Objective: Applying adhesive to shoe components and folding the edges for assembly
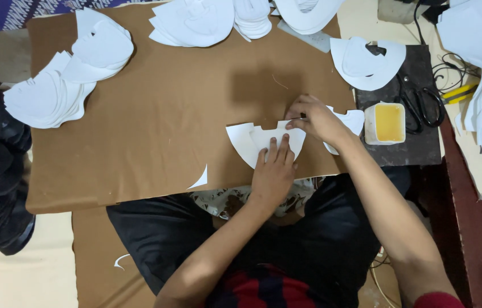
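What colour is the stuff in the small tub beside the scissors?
Yellow, inside a pale tub, seen in the head view, beside the black-handled scissors.

White paper cutout (264,140) at near edge of brown cardboard desk (155,125); white cutout stacks (53,94) far left; yellow glue tub (386,122) right, black scissors (420,102) beyond it.

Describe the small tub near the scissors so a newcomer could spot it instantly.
Start at the brown cardboard sheet, then go to the dark slab off its right edge. The white square tub of yellow paste sits there, left of the black scissors; nothing else nearby is yellow-filled.
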